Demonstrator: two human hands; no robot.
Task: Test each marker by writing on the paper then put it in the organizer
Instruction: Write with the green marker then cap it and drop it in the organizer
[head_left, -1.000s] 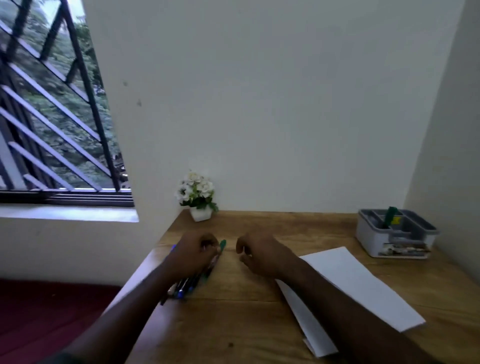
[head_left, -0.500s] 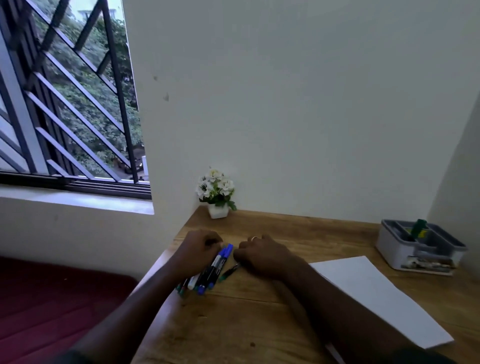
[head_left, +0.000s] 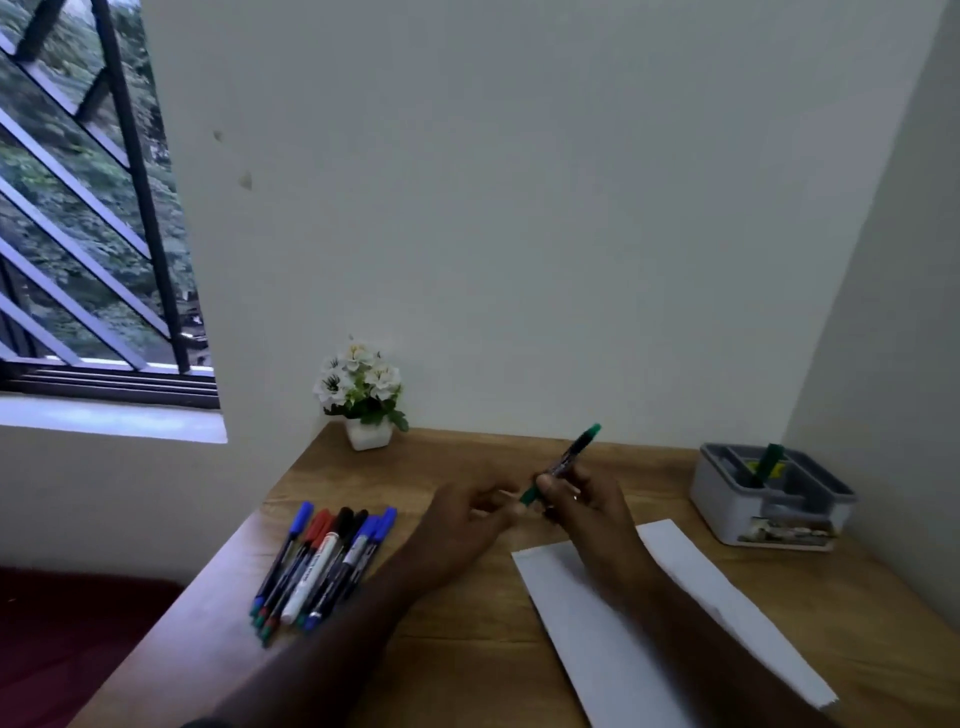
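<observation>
My right hand (head_left: 582, 501) grips a green marker (head_left: 571, 457) above the desk, its far end pointing up and to the right. My left hand (head_left: 462, 525) reaches toward the marker's green near end, fingertips at or close to the cap; whether they pinch it is unclear. Several markers (head_left: 324, 561) with blue, red and black caps lie in a bundle on the desk to the left. A white sheet of paper (head_left: 717, 608) lies under my right forearm. The grey organizer (head_left: 727, 499) stands at the back right and holds one green marker (head_left: 768, 462).
A small white pot of white flowers (head_left: 363, 395) stands at the back of the wooden desk (head_left: 467, 649) against the wall. A barred window is at the left. The desk's left edge drops to a dark red floor. A wall closes the right side.
My right hand has lifted the green marker from the bundle and carried it right. My left hand has left the bundle, which now lies uncovered, and moved toward the marker.
</observation>
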